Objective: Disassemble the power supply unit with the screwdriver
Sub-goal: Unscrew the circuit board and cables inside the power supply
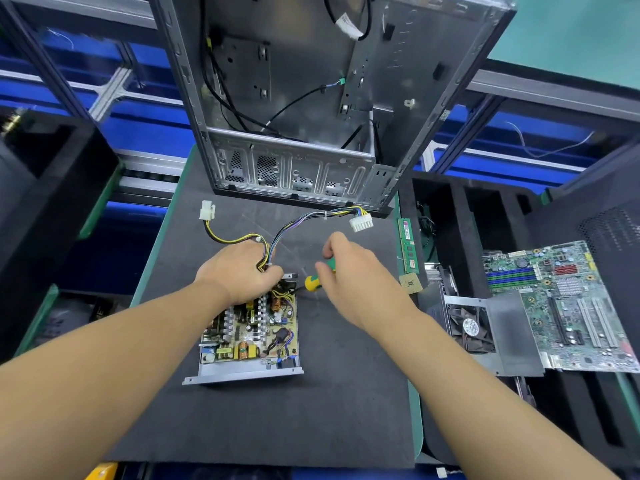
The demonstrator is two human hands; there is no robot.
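At the left edge of the frame sits a black foam tray (52, 174). Next to it is the dark tabletop (277, 417), which fills the middle of the frame.

The left hand (239, 271) is just left of the middle. Its fingers are curled tight around a bunch of wires (239, 239). The wires come out of the top end of the power supply unit (247, 336). The unit lies flat on the tabletop, a little below the middle, with its lid off and its board showing. One wire ends in a small white plug (207, 210), up and to the left. The others end in a big white plug (360, 221), up and to the right.

At the top middle stands an open grey computer case (311, 98).

The right hand (356, 275) grips the green and yellow screwdriver (313, 282). Its tip points left, at the unit's upper right corner.

Further right lie a green memory stick (408, 245), a small square chip (410, 283), a black fan (471, 327) and a green motherboard (561, 306).
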